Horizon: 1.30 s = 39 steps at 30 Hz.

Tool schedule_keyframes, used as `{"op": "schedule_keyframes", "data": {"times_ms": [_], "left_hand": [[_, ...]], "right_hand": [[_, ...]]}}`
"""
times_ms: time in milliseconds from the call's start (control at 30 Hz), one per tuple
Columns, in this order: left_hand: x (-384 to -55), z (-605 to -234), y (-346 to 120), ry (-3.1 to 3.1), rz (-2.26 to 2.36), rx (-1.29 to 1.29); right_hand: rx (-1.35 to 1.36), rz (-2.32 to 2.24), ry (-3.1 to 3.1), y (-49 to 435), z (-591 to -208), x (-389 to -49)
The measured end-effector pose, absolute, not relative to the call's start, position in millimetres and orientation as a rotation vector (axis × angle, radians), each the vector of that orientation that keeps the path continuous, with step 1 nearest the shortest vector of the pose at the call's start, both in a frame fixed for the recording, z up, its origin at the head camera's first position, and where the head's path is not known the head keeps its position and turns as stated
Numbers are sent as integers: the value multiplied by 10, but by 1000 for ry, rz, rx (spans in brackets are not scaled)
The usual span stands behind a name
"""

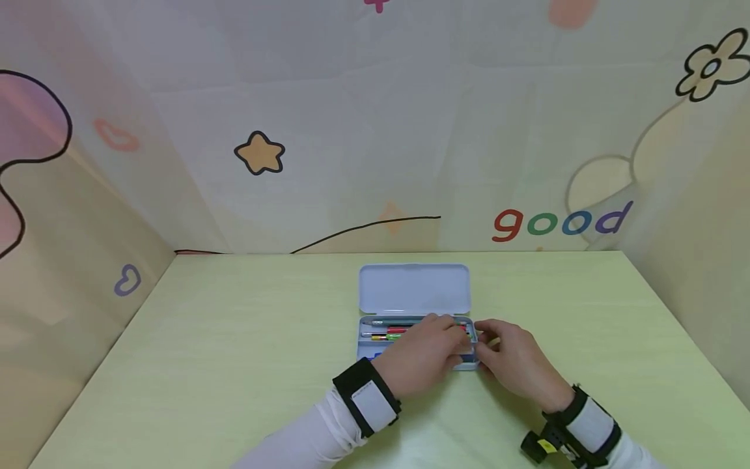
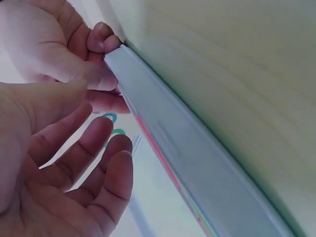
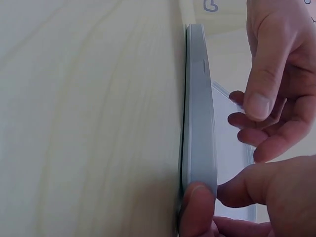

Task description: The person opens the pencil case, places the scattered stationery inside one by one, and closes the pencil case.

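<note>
A pale blue pencil case [image 1: 414, 288] lies on the table with its lid raised at the back. Inside it are several pencils [image 1: 395, 329], partly covered by my left hand [image 1: 418, 358]. That hand is over the right half of the case, its fingers loosely bent; in the left wrist view nothing shows between them. My right hand [image 1: 518, 361] is at the right end of the case. In the right wrist view its thumb and fingers grip the corner of the case [image 3: 200, 113]. The front part of the tray is mostly hidden behind the left hand.
The pale green tabletop [image 1: 234, 339] spreads around the case. A printed cloth [image 1: 351, 130] with a star, a flower and the word "good" hangs behind and along the sides. Each wrist wears a black strap, the right one with a small camera [image 1: 541, 446].
</note>
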<state>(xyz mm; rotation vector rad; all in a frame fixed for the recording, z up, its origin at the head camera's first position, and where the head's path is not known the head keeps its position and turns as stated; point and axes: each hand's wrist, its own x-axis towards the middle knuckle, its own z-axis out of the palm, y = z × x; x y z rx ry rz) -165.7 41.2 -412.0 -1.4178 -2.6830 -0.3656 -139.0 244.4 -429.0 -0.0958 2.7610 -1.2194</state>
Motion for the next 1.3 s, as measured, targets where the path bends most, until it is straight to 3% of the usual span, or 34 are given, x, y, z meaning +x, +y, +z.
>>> {"op": "schedule_keyframes", "data": {"times_ms": [600, 1300], "left_hand": [[-1682, -4060, -6, -2698, -753, -1209], [-1693, -4042, -646, -2687, -1422, -770]], "right_hand": [[-100, -1152, 2819, 2485, -4153, -1383], [-122, -1121, 2892, 2584, -4011, -1385]]}}
